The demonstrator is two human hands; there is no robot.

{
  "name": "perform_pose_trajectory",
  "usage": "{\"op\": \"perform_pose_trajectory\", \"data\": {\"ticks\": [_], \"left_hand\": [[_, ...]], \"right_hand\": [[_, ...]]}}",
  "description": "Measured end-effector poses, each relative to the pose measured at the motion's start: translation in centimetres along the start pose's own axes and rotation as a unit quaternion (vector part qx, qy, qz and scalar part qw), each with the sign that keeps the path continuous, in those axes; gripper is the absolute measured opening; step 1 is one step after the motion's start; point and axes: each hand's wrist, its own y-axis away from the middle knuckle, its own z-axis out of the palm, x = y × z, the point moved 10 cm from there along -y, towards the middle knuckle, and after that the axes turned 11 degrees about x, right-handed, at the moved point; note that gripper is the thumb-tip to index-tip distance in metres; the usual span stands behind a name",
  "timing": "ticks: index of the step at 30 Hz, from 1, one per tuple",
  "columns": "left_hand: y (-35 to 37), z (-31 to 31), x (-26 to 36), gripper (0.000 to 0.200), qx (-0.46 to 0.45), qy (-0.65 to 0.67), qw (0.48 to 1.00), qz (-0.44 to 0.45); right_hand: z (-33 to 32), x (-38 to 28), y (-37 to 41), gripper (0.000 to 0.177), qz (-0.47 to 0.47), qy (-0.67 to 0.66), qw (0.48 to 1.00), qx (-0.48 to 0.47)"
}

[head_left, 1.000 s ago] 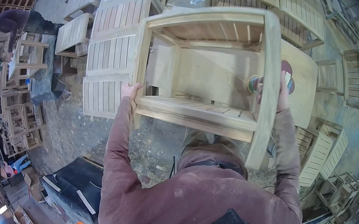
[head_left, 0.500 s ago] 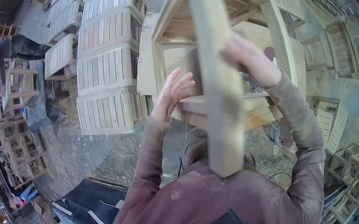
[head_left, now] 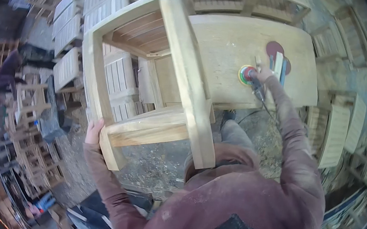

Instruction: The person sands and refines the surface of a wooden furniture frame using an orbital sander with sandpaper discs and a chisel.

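Observation:
My left hand (head_left: 94, 132) is wrapped round the lower end of a leg of a pale wooden stool (head_left: 183, 81). The stool is tilted on its side, with its slatted top facing away and its legs pointing toward me. On the plywood worktop (head_left: 222, 40), my right hand (head_left: 265, 73) is at a small power sander (head_left: 257, 89) with a round multicoloured pad. Its fingers look apart and touch or nearly touch the tool; blur hides the exact contact. Dark red sanding discs (head_left: 275, 49) and blue and white strips (head_left: 278, 64) lie just beyond this hand.
Rows of slatted wooden stools (head_left: 118, 77) stand on the dusty floor at left, with more at the back and right. Another person (head_left: 9, 69) bends over furniture at far left. A cord (head_left: 268, 111) trails from the sander over the worktop edge.
The stool has swung left and turned, baring the worktop and the sander. My left hand has gone to its leg; my right hand has let go of it and reached the sander.

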Motion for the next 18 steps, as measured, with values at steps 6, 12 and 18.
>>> {"op": "perform_pose_trajectory", "data": {"ticks": [6,12,18], "left_hand": [[2.6,0.9,3.1,0.038,0.145,-0.262,0.943,0.144],[2.5,1.2,3.5,0.051,0.142,-0.204,0.956,0.155],[2.9,1.2,3.5,0.055,0.114,-0.231,0.949,0.182]], "right_hand": [[10.2,4.1,-1.9,0.077,-0.017,0.162,0.987,0.007],[8.8,3.8,-1.7,0.085,0.007,0.11,0.994,0.009],[0.8,-3.6,4.4,0.059,-0.086,-0.192,0.974,0.09]]}}
